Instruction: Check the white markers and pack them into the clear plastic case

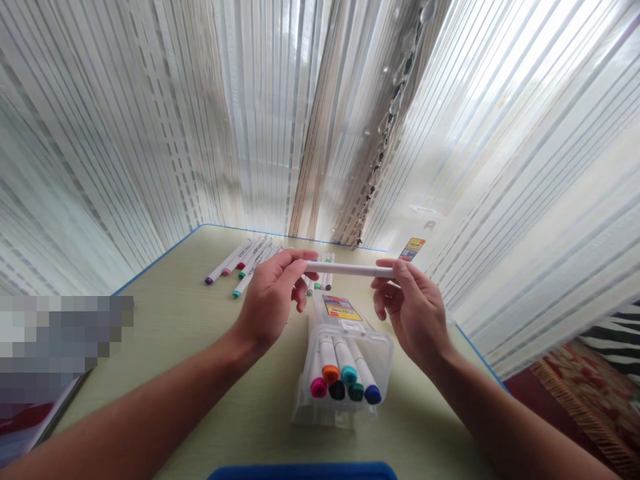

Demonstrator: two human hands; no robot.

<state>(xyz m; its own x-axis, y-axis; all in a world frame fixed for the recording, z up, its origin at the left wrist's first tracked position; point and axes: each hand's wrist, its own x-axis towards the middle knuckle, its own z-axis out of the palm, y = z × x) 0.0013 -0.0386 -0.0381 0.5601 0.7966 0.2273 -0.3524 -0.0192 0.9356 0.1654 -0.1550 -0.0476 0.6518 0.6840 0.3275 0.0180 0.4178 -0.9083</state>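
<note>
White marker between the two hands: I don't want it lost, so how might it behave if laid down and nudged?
The white marker would probably roll, its slim shape looking round. It seems stiff, spanning straight between the fingers at either end.

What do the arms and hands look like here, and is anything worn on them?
The left hand and right hand are ungloved, and no rings show. The left forearm and right forearm are bare out to the picture's edge: no sleeve, watch or bracelet in sight, and no markings I can make out.
</note>
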